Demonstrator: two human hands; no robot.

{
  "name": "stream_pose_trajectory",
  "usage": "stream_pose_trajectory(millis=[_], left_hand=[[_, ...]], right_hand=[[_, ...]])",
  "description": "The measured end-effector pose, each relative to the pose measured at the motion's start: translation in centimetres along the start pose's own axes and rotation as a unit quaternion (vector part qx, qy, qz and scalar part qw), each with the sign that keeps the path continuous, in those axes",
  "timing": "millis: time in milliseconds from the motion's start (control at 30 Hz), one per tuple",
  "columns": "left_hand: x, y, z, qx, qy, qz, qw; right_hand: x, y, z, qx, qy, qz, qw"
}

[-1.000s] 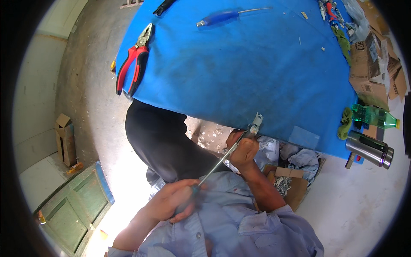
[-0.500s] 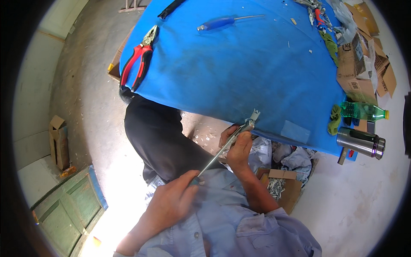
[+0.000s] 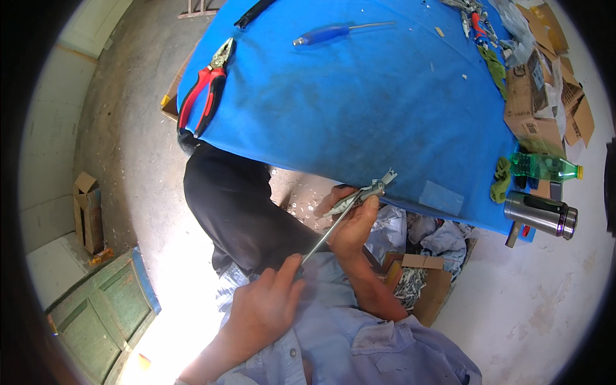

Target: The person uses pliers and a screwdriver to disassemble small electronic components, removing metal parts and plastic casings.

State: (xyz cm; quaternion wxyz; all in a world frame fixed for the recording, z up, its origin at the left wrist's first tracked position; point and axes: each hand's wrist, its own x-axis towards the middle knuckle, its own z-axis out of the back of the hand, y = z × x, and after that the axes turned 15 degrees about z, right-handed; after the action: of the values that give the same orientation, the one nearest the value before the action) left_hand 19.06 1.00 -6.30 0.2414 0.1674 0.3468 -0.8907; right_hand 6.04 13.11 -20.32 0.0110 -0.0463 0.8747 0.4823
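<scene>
My left hand [image 3: 273, 296] is closed around the handle of a screwdriver [image 3: 326, 240], most of the handle hidden in the fingers. The thin steel shaft slants up and right to a silvery metal part [image 3: 373, 189] with a notched end. That part sits in my right hand [image 3: 354, 230], gripped between thumb and fingers just off the table's near edge. Where exactly the screwdriver tip meets the part is too small to tell. On the blue-covered table [image 3: 308, 122] lie red-and-black pliers [image 3: 206, 90] and a blue-handled screwdriver [image 3: 327, 34].
At the table's right are a steel flask [image 3: 540, 213], a green bottle [image 3: 545, 167], a green cloth [image 3: 500, 179] and cardboard boxes [image 3: 529, 102]. Several metal tools [image 3: 476, 25] lie at the far right. Below the edge, an open box [image 3: 433, 292] holds metal pieces.
The metal part has turned in my right hand, showing more of its length, and its notched end has shifted slightly right. My left hand has moved slightly with the screwdriver.
</scene>
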Motion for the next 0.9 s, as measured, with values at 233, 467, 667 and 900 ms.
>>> stream_pose_trajectory(millis=[233,467,667,900], left_hand=[[0.1,-0.3,-0.3,0.020,-0.007,-0.013,1.000],[-0.2,-0.2,-1.1,-0.025,0.007,-0.012,1.000],[-0.3,-1.2,-0.3,-0.019,0.080,0.037,0.996],[2.0,-0.8,2.9,-0.169,0.187,0.097,0.963]], right_hand=[[0.1,0.4,-1.0,0.119,-0.084,-0.063,0.987],[0.1,0.4,-1.2,-0.009,-0.081,-0.029,0.996],[0.3,0.4,-0.8,-0.056,-0.064,-0.020,0.996],[0.6,0.8,-0.7,-0.074,-0.042,-0.019,0.996]])
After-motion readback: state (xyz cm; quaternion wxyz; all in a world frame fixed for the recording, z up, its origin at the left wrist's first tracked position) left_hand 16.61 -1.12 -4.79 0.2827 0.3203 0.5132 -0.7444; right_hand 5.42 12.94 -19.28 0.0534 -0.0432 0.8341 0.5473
